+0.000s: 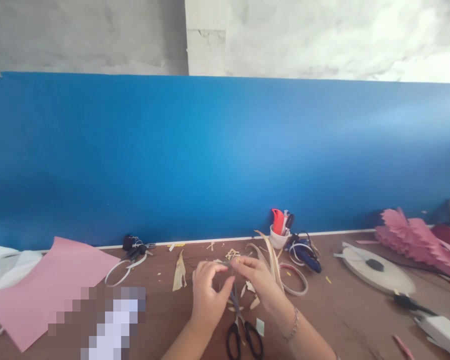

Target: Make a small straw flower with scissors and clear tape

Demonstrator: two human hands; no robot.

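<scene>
My left hand (pixel 210 290) is raised over the table with thumb and index finger apart, the index fingertip close to my right fingers. In a pinch, my right hand (pixel 260 277), with a chain bracelet on its wrist, has a tiny yellowish piece at its fingertips, too small to name. Below both hands lie scissors (pixel 240 320) with black handles, blades pointing away from me. Pale dry husk-like scraps (pixel 255 302) are scattered around them. A long curved husk-like strip (pixel 273 260) stands up just behind my right hand. Another dry piece (pixel 179 274) lies left of my left hand.
Beyond my hands, a white cup (pixel 278 239) holds a red-handled tool and pens. A tape roll (pixel 298 291) lies to the right, near a pale oval disc (pixel 390 277) and pleated pink paper (pixel 416 237). Pink sheet (pixel 60 280) at left. A blue partition (pixel 210 150) closes the back.
</scene>
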